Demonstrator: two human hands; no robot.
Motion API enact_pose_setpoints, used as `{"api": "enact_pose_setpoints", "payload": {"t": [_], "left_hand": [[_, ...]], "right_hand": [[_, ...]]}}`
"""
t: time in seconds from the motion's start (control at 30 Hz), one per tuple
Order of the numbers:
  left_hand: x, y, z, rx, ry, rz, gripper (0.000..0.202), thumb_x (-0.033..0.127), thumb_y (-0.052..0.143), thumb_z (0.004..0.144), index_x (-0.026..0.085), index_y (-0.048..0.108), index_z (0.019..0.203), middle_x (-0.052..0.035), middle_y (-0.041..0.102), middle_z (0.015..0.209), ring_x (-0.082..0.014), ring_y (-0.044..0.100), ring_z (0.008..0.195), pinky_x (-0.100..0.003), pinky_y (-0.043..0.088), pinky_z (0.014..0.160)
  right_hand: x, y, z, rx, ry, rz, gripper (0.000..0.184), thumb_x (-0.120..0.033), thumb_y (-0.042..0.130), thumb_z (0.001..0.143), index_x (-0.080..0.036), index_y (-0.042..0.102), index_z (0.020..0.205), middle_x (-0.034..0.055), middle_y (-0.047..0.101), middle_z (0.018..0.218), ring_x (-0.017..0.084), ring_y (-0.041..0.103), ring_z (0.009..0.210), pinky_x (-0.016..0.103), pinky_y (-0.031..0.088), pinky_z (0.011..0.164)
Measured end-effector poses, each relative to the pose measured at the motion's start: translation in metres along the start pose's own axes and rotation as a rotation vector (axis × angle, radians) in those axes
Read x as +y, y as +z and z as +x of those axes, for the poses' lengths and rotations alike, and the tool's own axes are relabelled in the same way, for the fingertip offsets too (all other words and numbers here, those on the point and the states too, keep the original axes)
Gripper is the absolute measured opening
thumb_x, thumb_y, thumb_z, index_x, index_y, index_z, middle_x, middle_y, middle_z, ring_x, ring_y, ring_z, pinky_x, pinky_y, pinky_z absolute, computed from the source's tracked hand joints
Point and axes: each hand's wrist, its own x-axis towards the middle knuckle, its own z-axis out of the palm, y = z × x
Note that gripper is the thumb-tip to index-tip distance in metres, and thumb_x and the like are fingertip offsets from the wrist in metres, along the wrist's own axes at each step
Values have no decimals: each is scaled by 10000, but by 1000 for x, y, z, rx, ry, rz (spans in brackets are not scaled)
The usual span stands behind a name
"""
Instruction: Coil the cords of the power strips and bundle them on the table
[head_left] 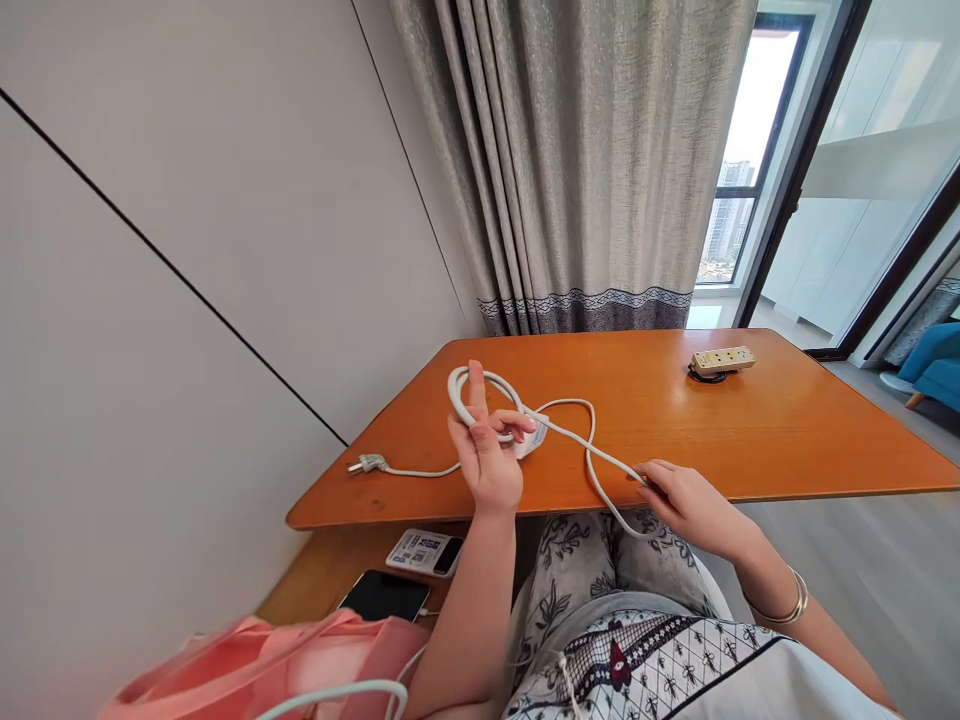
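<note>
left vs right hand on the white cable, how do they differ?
1. The left hand is raised with its fingers pointing up; the right hand lies low at the near edge of the table.
2. The left hand has a loop of the white cable wound round its fingers; the right hand pinches a single run.
3. The right wrist wears a bangle; the left wrist is bare.
Shared: both hold the same cable.

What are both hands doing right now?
Left hand: closed on a loop of cable.
Right hand: pinching the same cable at the table edge.
</note>
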Motion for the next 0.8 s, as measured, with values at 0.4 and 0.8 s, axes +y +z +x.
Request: {"api": "enact_pose_setpoints", "payload": {"t": [0.4, 0.8], "left_hand": [[-5, -6, -15, -90, -521, -55, 193, 46, 629, 855, 205, 532, 807, -103, 738, 1158, -98, 605, 578, -209, 456, 581], [19, 7, -34, -796, -607, 126, 328, 517, 511, 950, 196, 539, 887, -49, 717, 721, -144, 607, 534, -241, 421, 548]], "right_hand": [[-28, -30, -15, -76, -290, 146, 312, -195, 345, 1031, -218, 578, 1236, 39, 612, 885, 136, 558, 696, 252, 426, 625], [-34, -55, 15, 428, -444, 376, 271, -320, 478, 1011, -239, 720, 1103, 16, 549, 741, 133, 520, 680, 264, 462, 625]]}}
